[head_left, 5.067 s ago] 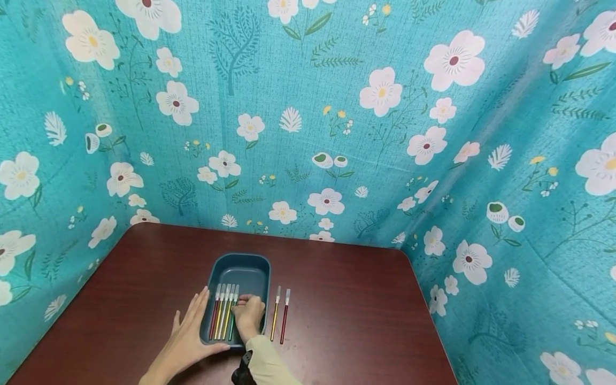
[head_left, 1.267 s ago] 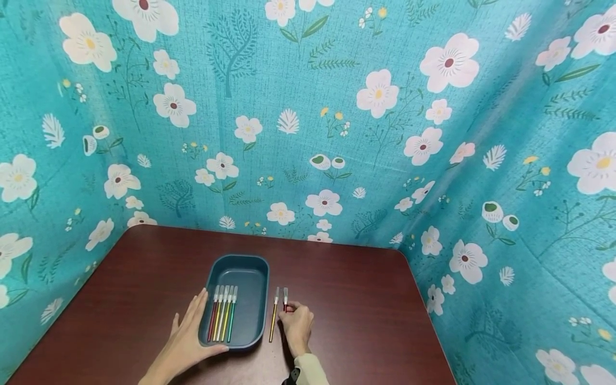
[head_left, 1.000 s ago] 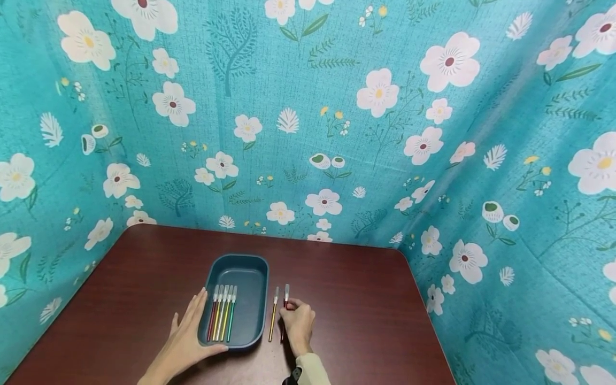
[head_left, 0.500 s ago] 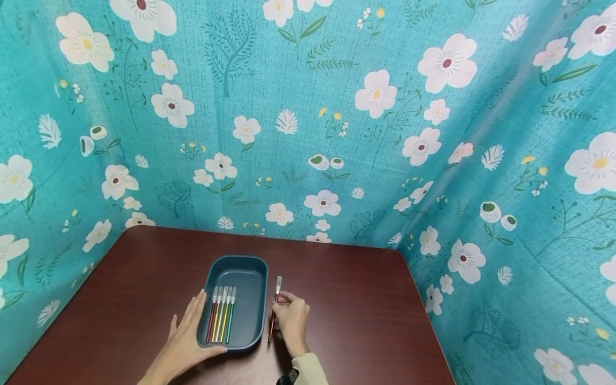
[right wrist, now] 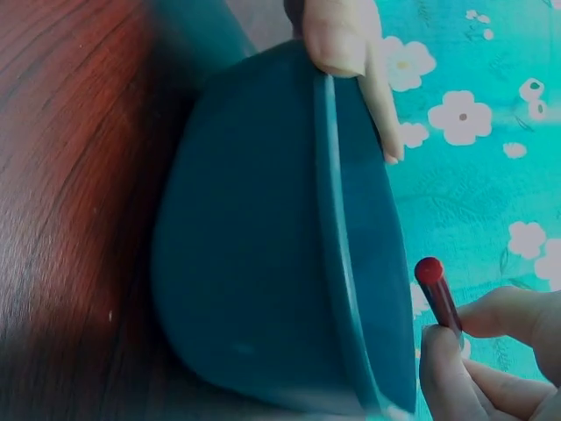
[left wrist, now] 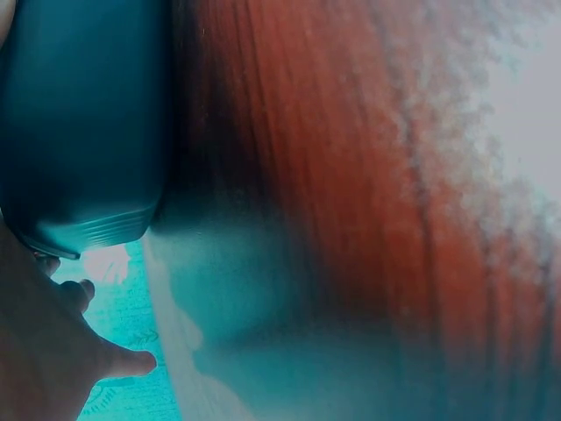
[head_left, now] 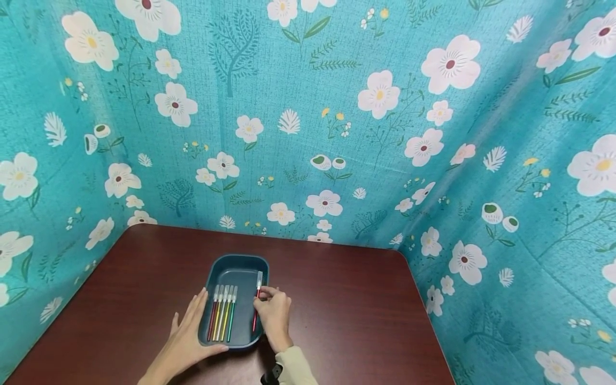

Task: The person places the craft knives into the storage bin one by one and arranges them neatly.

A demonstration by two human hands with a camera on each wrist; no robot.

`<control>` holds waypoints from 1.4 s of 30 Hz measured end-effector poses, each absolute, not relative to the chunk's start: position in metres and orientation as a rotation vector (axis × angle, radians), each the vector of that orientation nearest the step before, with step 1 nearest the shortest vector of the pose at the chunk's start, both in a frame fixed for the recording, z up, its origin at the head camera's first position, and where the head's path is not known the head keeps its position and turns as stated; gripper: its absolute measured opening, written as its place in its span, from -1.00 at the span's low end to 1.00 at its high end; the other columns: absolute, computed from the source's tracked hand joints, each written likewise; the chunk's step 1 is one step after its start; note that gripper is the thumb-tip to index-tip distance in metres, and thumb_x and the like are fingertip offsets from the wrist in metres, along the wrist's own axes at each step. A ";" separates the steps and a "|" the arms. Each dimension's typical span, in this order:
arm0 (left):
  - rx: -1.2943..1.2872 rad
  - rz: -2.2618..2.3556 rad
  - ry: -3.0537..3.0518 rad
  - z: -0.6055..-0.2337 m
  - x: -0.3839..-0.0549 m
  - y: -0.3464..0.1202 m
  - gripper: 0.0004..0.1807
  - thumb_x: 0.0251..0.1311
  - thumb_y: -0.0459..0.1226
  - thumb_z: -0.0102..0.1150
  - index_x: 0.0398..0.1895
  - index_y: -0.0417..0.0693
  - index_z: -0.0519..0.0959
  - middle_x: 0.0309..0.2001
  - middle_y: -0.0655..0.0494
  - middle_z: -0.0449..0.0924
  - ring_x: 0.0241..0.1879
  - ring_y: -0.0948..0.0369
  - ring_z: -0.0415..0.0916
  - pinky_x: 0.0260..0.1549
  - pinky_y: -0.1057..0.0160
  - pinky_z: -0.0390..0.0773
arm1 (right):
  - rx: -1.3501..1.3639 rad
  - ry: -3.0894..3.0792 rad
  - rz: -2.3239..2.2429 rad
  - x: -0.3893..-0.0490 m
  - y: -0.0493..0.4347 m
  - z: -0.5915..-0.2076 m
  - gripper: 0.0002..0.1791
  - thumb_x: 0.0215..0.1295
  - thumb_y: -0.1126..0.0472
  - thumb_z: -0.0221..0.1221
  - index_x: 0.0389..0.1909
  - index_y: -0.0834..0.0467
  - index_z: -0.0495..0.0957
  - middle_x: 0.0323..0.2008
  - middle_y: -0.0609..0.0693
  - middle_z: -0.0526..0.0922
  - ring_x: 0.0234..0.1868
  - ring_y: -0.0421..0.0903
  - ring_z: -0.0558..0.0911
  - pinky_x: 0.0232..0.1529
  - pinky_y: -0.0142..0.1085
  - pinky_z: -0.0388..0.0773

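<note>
My left hand lies against the left side of a dark blue tray, fingers stretched along its edge and thumb at the near corner. Between thumb and fingers my right hand pinches a red craft knife with a clear cap, over the tray's right side. In the right wrist view the knife's red butt end points at the camera, beyond the tray rim. Several capped craft knives in red, yellow, silver and green lie side by side in the tray's left half.
The dark brown table runs back to a teal flowered curtain, which also hangs along both sides. The right hand covers the spot beside the tray where a yellow knife lay earlier.
My right hand, at the tray 5.1 s ago, later took the red knife from the table on the right and has carried it left over the tray. The left hand stays in place.
</note>
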State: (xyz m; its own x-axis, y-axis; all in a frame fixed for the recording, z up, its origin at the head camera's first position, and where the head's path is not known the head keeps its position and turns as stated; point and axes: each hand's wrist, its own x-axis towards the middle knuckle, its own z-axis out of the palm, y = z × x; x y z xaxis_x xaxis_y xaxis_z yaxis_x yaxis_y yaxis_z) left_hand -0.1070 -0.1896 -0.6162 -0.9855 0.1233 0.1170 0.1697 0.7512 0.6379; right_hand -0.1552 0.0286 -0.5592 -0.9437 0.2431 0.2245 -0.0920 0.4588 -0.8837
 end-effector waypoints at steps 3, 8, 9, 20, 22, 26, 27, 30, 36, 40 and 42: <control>-0.241 -1.052 -2.877 -0.617 -0.107 -0.189 0.58 -0.20 0.32 0.64 0.75 -0.03 -0.18 0.68 -0.24 -0.10 0.59 -0.38 -0.08 0.20 -0.76 -0.13 | -0.102 -2.431 1.440 -0.156 0.019 -0.561 -0.75 -0.05 0.48 0.50 -0.27 0.27 0.83 -0.52 -0.06 0.77 -0.53 -0.34 0.66 -0.50 -0.44 0.59; -0.251 -1.055 -2.867 -0.617 -0.106 -0.189 0.57 -0.18 0.30 0.64 0.76 0.01 -0.19 0.69 -0.22 -0.10 0.58 -0.38 -0.08 0.20 -0.77 -0.13 | -0.064 -2.484 1.369 -0.158 0.005 -0.565 -0.75 -0.01 0.46 0.55 -0.25 0.29 0.82 -0.51 -0.06 0.76 -0.55 -0.38 0.61 -0.46 -0.42 0.57; -0.255 -1.060 -2.862 -0.616 -0.106 -0.189 0.57 -0.19 0.30 0.65 0.76 0.01 -0.19 0.69 -0.22 -0.10 0.58 -0.37 -0.08 0.20 -0.76 -0.13 | -0.058 -2.485 1.349 -0.159 0.002 -0.566 -0.75 -0.02 0.45 0.55 -0.25 0.29 0.82 -0.51 -0.06 0.76 -0.55 -0.37 0.61 -0.41 -0.39 0.59; -0.252 -1.050 -2.863 -0.620 -0.108 -0.189 0.58 -0.19 0.32 0.64 0.75 -0.03 -0.17 0.69 -0.22 -0.10 0.58 -0.37 -0.07 0.19 -0.76 -0.11 | -0.059 -2.511 1.313 -0.164 -0.017 -0.588 -0.77 -0.03 0.46 0.57 -0.30 0.28 0.82 -0.54 -0.08 0.74 -0.51 -0.31 0.63 -0.45 -0.37 0.59; -0.252 -1.067 -2.863 -0.620 -0.108 -0.189 0.58 -0.18 0.31 0.64 0.75 -0.03 -0.17 0.69 -0.22 -0.11 0.58 -0.37 -0.08 0.19 -0.76 -0.12 | -0.066 -2.507 1.301 -0.164 -0.018 -0.590 -0.78 -0.05 0.47 0.57 -0.32 0.28 0.82 -0.55 -0.07 0.73 -0.50 -0.29 0.64 -0.43 -0.35 0.60; -0.251 -1.085 -2.853 -0.619 -0.109 -0.189 0.57 -0.19 0.31 0.64 0.75 -0.03 -0.16 0.69 -0.22 -0.11 0.58 -0.38 -0.08 0.20 -0.75 -0.13 | -0.062 -2.506 1.303 -0.165 -0.022 -0.592 -0.75 -0.05 0.46 0.58 -0.29 0.29 0.82 -0.55 -0.09 0.73 -0.48 -0.27 0.66 -0.40 -0.32 0.64; -0.250 -1.087 -2.847 -0.619 -0.108 -0.189 0.57 -0.19 0.31 0.65 0.75 -0.03 -0.15 0.69 -0.22 -0.10 0.58 -0.38 -0.08 0.20 -0.75 -0.12 | -0.053 -2.506 1.300 -0.165 -0.023 -0.593 -0.75 -0.04 0.46 0.58 -0.28 0.29 0.82 -0.55 -0.09 0.72 -0.48 -0.27 0.66 -0.40 -0.31 0.65; -0.254 -1.068 -2.844 -0.619 -0.108 -0.190 0.57 -0.20 0.32 0.64 0.75 -0.04 -0.14 0.68 -0.22 -0.09 0.58 -0.37 -0.06 0.20 -0.75 -0.12 | -0.046 -2.508 1.292 -0.165 -0.026 -0.596 -0.75 -0.03 0.46 0.59 -0.27 0.30 0.81 -0.55 -0.10 0.72 -0.47 -0.24 0.67 -0.38 -0.28 0.67; -0.260 -1.063 -2.848 -0.619 -0.108 -0.190 0.57 -0.20 0.31 0.65 0.75 -0.03 -0.15 0.70 -0.20 -0.11 0.58 -0.37 -0.06 0.20 -0.75 -0.11 | -0.094 -2.528 1.296 -0.165 -0.031 -0.609 -0.72 -0.05 0.45 0.61 -0.27 0.32 0.81 -0.54 -0.07 0.72 -0.46 -0.14 0.71 -0.38 -0.24 0.71; -0.258 -1.066 -2.843 -0.619 -0.108 -0.190 0.57 -0.19 0.29 0.66 0.75 -0.04 -0.15 0.69 -0.21 -0.11 0.58 -0.38 -0.06 0.20 -0.75 -0.10 | -0.136 -2.546 1.314 -0.167 -0.034 -0.613 -0.72 -0.05 0.46 0.61 -0.27 0.31 0.81 -0.55 -0.06 0.72 -0.45 -0.12 0.71 -0.37 -0.24 0.72; -0.256 -1.066 -2.839 -0.619 -0.108 -0.190 0.56 -0.19 0.28 0.66 0.75 -0.05 -0.15 0.69 -0.22 -0.10 0.58 -0.38 -0.06 0.19 -0.75 -0.10 | -0.158 -2.548 1.335 -0.167 -0.035 -0.613 -0.72 -0.05 0.48 0.61 -0.27 0.31 0.81 -0.55 -0.05 0.71 -0.46 -0.12 0.71 -0.38 -0.25 0.72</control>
